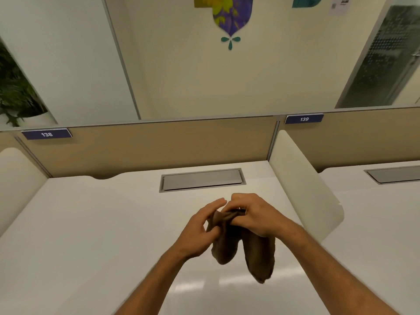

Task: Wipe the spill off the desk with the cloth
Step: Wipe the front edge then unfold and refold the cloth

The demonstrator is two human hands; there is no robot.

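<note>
A brown cloth [256,253] hangs bunched in two folds above the white desk [91,235], held up off its surface. My right hand [254,214] grips the cloth's top from the right, fingers curled round it. My left hand [200,228] holds the left fold, thumb pinching the fabric while the longer fingers stretch toward the right hand. Both hands meet over the middle of the desk. I see no spill on the desk surface in this view.
A grey cable-tray lid [202,179] is set into the desk behind the hands. Tan partition panels [147,146] close the back, white side dividers [302,185] flank the desk. A neighbouring desk [375,212] lies to the right.
</note>
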